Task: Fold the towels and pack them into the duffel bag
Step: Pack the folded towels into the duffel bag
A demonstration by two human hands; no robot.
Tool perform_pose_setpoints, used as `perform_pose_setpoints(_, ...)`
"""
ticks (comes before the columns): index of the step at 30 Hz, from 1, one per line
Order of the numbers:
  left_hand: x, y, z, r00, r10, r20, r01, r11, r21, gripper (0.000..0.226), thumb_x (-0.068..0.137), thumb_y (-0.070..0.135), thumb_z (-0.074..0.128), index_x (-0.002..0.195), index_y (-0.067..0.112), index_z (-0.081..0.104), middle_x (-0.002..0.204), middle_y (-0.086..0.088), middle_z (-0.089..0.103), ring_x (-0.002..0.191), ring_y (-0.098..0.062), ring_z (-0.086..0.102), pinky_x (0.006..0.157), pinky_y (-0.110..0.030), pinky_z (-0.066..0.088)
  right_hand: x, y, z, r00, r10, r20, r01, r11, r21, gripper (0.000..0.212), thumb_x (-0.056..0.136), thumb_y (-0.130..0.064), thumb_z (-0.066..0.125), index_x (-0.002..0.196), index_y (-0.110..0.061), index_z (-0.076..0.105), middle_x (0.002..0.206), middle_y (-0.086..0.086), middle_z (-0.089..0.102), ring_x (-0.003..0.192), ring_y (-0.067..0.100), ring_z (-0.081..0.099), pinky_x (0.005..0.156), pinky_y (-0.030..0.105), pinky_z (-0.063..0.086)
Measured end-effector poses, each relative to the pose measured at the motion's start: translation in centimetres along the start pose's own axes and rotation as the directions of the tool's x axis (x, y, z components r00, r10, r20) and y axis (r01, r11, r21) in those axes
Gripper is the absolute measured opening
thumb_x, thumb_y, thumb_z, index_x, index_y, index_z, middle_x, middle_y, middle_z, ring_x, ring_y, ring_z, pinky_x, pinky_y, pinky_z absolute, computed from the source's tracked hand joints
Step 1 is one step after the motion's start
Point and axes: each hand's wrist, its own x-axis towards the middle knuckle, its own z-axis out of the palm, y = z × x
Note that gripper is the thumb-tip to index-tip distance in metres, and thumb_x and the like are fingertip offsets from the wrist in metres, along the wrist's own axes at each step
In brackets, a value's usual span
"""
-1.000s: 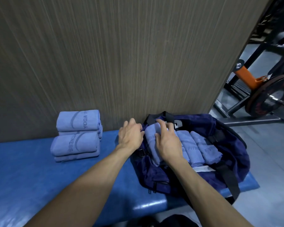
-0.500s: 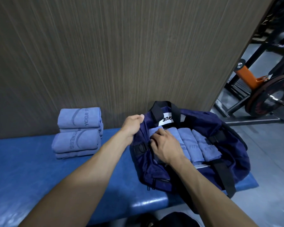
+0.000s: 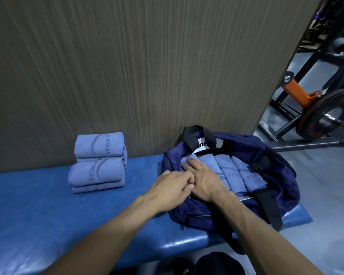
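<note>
The left hand has let go of the bag rim; both hands' fingers now press flat, seemingly gripping nothing, on the 9 o'clock towel. The right hand is tucking it in; 4 are packed.

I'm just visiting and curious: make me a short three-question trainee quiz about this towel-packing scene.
1. True or false: the duffel bag on the blue bench is zipped shut.
2. Where does the right hand rest? A) flat on the towels in the bag B) on the stack of folded towels C) on the wall
3. Fill in: the left hand sits at the bag's ____ edge, touching the right hand.

Key: 1 false, it is open with rolled towels showing side by side. 2 A. 3 left.
</note>
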Motion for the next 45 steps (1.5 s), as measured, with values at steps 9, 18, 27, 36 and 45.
perform_pose_setpoints(9,-1.4,1.0,1.2,0.981,-0.031,0.193,-0.034,0.947,0.32,0.039,0.096,0.055,0.053,0.111,0.019,0.057,0.106,-0.001,0.066,0.107,-0.021,0.044,0.086,-0.037,0.029,0.6,0.4,-0.7,0.988,0.036,0.149,-0.029,0.999,-0.046,0.063,0.103,-0.046,0.018,0.16,-0.02,0.02,0.169,0.003,0.01,0.156,0.018,0.002,0.125,0.046,0.009)
perform_pose_setpoints(18,-1.5,2.4,1.2,0.984,0.075,0.164,-0.125,0.94,0.318,0.013,0.099,0.038,0.055,0.101,0.028,0.062,0.102,0.006,0.064,0.105,-0.02,0.048,0.081,-0.035,0.028,0.8,0.1,-2.7,0.942,0.053,0.331,-0.041,0.998,-0.044,0.068,0.1,-0.032,0.029,0.163,-0.019,0.004,0.169,0.001,-0.01,0.155,0.017,-0.014,0.125,0.05,0.004)
perform_pose_setpoints(27,-2.3,2.4,-1.3,0.94,0.308,-0.151,-0.291,0.949,0.12,0.016,0.098,0.041,0.055,0.099,0.026,0.061,0.109,0.012,0.056,0.099,-0.016,0.048,0.084,-0.032,0.04,-0.3,0.1,-5.6,0.953,-0.045,0.301,-0.032,0.969,0.246,0.068,0.097,-0.014,0.059,0.157,-0.019,0.028,0.161,-0.008,0.022,0.15,0.007,0.01,0.119,0.022,0.01)
perform_pose_setpoints(36,0.1,2.4,-1.6,0.952,0.272,0.139,-0.283,0.956,0.071,0.021,0.092,0.039,0.053,0.081,0.024,0.045,0.077,0.011,0.048,0.077,-0.014,0.043,0.087,-0.036,0.042,-5.7,6.8,-9.4,0.983,0.182,-0.013,-0.183,0.979,-0.096,0.016,0.093,-0.037,0.059,0.102,-0.026,0.068,0.11,-0.002,0.066,0.102,0.026,0.064,0.085,0.037,0.052)
perform_pose_setpoints(45,7.9,5.8,0.4,0.965,0.166,0.202,-0.173,0.985,0.016,0.033,0.102,0.033,0.047,0.134,0.03,0.05,0.141,0.01,0.05,0.128,-0.019,0.042,0.098,-0.042,0.04,-11.1,10.1,-12.3,0.902,0.332,0.278,-0.141,0.833,-0.536,0.043,0.1,-0.046,0.035,0.124,-0.03,0.067,0.123,0.002,0.069,0.114,0.024,0.061,0.094,0.037,0.037)
